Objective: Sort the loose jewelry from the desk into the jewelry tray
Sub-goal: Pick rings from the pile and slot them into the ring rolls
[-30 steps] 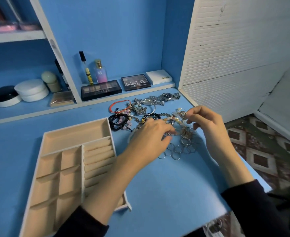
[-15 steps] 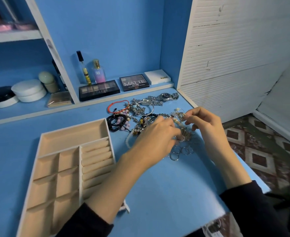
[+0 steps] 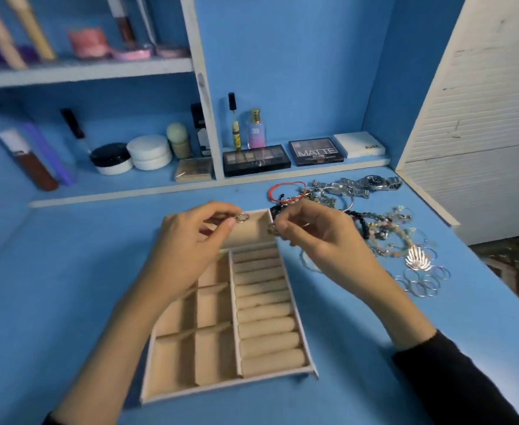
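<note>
Here, left hand (image 3: pixel 190 250): I had it pinching a ring (image 3: pixel 241 217) at thumb and forefinger, over the far compartment of the tray (image 3: pixel 221 388).
Right hand (image 3: pixel 322 237): pinching a second piece (image 3: pixel 272 229), likely a ring too, though blurred; close beside the first.
Tray: lay beneath both hands; its rolls (image 3: pixel 264 314) looked unfilled, so I judged rings belonged there.
Pile (image 3: pixel 387 231): lay on the desk (image 3: pixel 68 271), right of the tray, within easy reach.
Grip: light pinches only, keeping each piece apart and in view.
</note>
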`<state>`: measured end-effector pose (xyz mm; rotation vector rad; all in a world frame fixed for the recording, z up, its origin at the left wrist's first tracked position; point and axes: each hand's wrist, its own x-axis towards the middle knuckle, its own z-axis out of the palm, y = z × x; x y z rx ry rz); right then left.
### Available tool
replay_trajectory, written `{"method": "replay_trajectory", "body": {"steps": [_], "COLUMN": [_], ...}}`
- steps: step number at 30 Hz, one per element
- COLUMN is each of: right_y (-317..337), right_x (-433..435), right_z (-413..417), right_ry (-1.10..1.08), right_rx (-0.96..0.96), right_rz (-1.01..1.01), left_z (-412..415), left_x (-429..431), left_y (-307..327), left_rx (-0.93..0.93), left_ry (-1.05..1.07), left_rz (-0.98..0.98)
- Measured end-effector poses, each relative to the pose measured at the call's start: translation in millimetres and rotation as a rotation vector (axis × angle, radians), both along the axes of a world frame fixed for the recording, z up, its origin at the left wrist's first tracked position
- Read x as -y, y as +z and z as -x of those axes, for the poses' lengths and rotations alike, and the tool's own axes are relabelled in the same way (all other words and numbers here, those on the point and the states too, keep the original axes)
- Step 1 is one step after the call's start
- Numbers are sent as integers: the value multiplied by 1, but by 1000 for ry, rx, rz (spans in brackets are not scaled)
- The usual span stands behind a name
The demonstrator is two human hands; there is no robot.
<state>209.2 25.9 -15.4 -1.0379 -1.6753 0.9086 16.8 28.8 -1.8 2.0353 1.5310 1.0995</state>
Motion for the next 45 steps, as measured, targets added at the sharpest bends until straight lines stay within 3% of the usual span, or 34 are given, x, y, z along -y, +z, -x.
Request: {"method": "replay_trajectory", "body": {"steps": [4, 10, 34, 45], "right_y": [-5, -22, -32, -33], "right_x": [-11, -10, -11, -12], "right_z": [33, 39, 41, 38], "right_ry": [66, 57, -3, -12], "right_rx": [234, 420, 489, 421], "right_rz": [-151, -298, -371, -343], "left_z": [19, 22, 20, 18], "left_x": [-5, -9, -6, -3], "left_y": [-8, -20, -22, -19], "left_rx": [86, 157, 88, 71], "left_ry": [71, 52, -9, 0], "left_rz": [-50, -68, -80, -80]}}
